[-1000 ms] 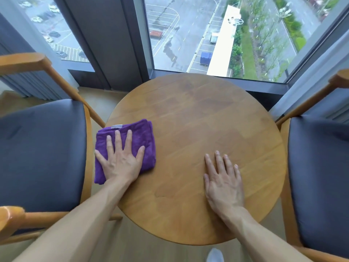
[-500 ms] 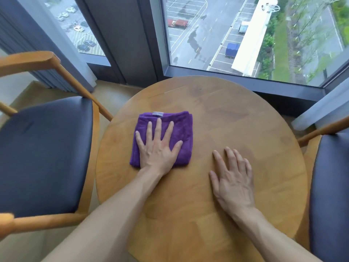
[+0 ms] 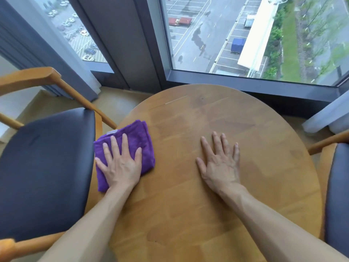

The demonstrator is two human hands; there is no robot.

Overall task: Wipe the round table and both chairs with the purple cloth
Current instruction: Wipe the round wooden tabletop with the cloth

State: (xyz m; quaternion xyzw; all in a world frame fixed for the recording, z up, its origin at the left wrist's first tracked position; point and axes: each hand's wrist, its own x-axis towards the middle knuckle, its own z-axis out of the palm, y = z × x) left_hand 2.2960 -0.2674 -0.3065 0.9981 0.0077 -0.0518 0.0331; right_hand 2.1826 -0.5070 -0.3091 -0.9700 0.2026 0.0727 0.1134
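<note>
Folded purple cloth point(image 3: 130, 146) pressed flat under spread left hand point(image 3: 120, 163) at left edge of round wooden table point(image 3: 264, 186). Right hand point(image 3: 220, 163) spread flat, empty, on tabletop. Table wiping judged underway; dark-cushioned wooden chairs point(image 3: 43, 167) judged still to be wiped.

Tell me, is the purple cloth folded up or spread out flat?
Folded. The purple cloth is a thick pad with stacked layers showing along its far edge.

A seating corner in a high-rise room, probably a hotel room or apartment, is indicated. A round wooden table point(image 3: 217, 167) is flanked by two cushioned wooden armchairs point(image 3: 43, 167) beside floor-to-ceiling windows point(image 3: 245, 35), through which a car park is seen far below.
</note>
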